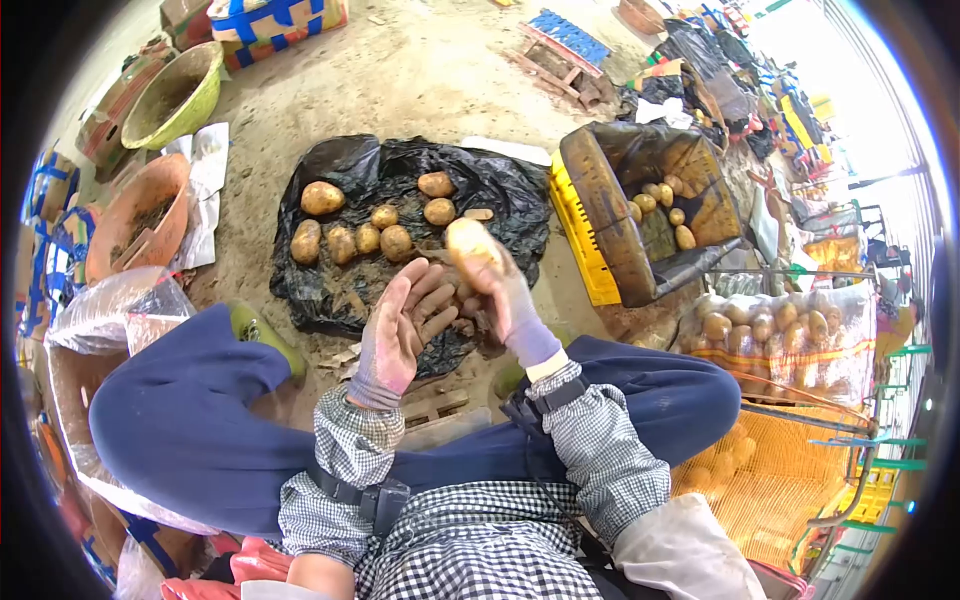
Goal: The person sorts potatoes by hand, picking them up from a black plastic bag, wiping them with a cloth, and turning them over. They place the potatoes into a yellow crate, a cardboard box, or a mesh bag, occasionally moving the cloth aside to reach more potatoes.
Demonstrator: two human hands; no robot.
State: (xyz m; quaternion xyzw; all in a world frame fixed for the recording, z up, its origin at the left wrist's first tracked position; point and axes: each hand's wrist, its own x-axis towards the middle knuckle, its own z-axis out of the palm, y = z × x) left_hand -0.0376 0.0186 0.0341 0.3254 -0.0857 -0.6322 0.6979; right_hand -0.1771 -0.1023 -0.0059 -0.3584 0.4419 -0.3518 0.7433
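My right hand [498, 290] holds a pale potato [472, 243] above the near right part of a black plastic sheet [390, 160]. Beside it my left hand [400, 325], palm turned up and fingers spread, holds nothing. Both hands look gloved. Several potatoes lie on the sheet, among them a large one [321, 198] at the far left and another [436, 184] at the far right. Loose soil covers part of the sheet below them. Right of the sheet, a yellow crate [578, 235] lined with dark plastic contains several small potatoes [665, 193].
Clear bags of potatoes [775, 325] and an orange mesh sack [770, 480] stand at the right. A green basin [178, 95] and an orange basin [145, 215] are at the left. A plastic-lined box [75, 365] sits by the left knee.
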